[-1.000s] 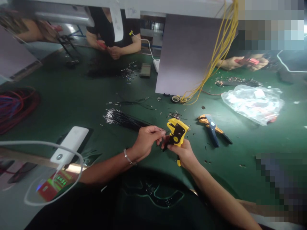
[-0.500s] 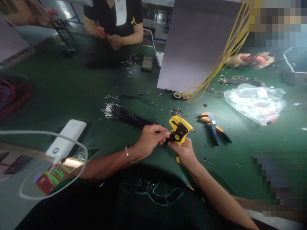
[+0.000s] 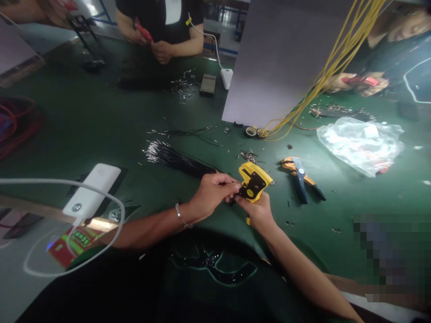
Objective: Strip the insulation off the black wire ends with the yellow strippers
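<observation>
My right hand [image 3: 258,211] is wrapped round the handles of a yellow and black wire stripper [image 3: 255,181], whose head tilts up and away from me. At the tool's left side, the thumb and fingers of my left hand [image 3: 215,193] pinch the end of a thin black wire, mostly hidden by the fingertips. A bundle of black wires [image 3: 182,160] with bare silvery ends at the far left runs back under my left hand. Small dark clippings [image 3: 247,156] lie just beyond the stripper.
An orange and blue wire stripper [image 3: 299,175] lies to the right, near a clear plastic bag [image 3: 362,143]. Yellow wires [image 3: 323,85] hang beside a grey panel [image 3: 269,58]. A white power bank [image 3: 92,190] with a cable sits left. Two co-workers hold red tools across the table.
The view has shifted slightly. Both hands keep the same hold at the stripper, with hardly any movement. The co-worker opposite has raised the red tool a little.
</observation>
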Action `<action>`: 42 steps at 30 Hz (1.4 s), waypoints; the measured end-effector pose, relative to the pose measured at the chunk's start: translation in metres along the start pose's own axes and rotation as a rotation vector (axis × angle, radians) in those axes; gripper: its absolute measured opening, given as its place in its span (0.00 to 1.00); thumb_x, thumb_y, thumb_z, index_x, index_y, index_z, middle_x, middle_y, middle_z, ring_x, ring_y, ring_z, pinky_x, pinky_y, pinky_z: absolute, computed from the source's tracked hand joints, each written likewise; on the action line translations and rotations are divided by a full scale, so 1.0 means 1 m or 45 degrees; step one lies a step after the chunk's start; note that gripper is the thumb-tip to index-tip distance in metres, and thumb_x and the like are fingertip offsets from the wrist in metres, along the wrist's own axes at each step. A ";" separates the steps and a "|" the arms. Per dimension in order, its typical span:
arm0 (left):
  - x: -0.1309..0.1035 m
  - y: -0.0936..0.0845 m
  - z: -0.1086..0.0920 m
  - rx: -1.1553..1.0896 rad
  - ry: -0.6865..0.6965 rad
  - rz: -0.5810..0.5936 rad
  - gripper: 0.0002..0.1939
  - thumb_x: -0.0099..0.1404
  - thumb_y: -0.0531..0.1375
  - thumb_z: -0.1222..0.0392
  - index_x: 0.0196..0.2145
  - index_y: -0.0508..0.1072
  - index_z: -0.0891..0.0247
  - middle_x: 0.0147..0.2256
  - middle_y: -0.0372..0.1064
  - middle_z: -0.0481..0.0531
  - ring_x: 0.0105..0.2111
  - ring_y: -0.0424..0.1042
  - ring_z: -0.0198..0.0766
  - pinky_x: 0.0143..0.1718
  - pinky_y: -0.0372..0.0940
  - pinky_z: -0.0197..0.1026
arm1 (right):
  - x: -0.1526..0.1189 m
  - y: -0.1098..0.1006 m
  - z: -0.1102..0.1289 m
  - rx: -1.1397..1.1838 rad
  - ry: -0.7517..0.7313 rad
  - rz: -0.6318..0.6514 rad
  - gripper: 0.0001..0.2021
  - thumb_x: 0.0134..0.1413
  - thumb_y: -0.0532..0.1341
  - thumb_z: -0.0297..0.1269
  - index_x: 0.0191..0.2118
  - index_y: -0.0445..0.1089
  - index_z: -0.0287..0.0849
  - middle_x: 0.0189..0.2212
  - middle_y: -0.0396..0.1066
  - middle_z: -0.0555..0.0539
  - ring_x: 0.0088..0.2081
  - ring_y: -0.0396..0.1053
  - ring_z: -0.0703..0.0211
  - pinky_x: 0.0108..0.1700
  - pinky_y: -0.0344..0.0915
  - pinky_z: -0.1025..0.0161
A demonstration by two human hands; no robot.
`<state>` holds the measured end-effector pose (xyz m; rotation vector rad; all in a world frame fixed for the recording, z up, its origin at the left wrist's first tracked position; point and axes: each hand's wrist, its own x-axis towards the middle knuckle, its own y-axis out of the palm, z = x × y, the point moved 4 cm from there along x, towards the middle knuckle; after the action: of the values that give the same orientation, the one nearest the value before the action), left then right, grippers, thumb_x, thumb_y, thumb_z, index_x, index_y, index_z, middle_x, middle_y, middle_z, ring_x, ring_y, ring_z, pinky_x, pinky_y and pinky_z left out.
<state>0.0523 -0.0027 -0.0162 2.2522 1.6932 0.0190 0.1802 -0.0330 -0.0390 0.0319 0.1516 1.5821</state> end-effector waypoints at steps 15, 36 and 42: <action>-0.001 0.000 0.002 0.016 -0.006 -0.002 0.05 0.54 0.65 0.62 0.26 0.76 0.68 0.19 0.66 0.47 0.17 0.63 0.27 0.20 0.59 0.33 | 0.001 0.002 -0.005 -0.012 -0.018 -0.090 0.04 0.43 0.67 0.34 0.25 0.71 0.41 0.20 0.71 0.50 0.22 0.67 0.59 0.27 0.66 0.60; -0.001 0.000 0.004 0.001 -0.040 0.008 0.06 0.54 0.65 0.60 0.26 0.76 0.67 0.20 0.67 0.47 0.18 0.61 0.27 0.20 0.58 0.34 | -0.001 0.003 -0.005 -0.064 -0.016 -0.154 0.06 0.43 0.65 0.32 0.21 0.69 0.41 0.16 0.69 0.51 0.16 0.65 0.62 0.19 0.65 0.64; 0.000 0.001 0.004 -0.027 -0.042 0.022 0.06 0.54 0.65 0.61 0.26 0.76 0.68 0.20 0.67 0.47 0.18 0.62 0.27 0.20 0.57 0.33 | 0.000 0.003 -0.009 -0.081 -0.003 -0.152 0.06 0.44 0.64 0.33 0.21 0.69 0.41 0.16 0.69 0.50 0.15 0.64 0.63 0.18 0.64 0.65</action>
<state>0.0541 -0.0037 -0.0200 2.2396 1.6487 0.0042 0.1761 -0.0341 -0.0472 -0.0244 0.0993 1.4664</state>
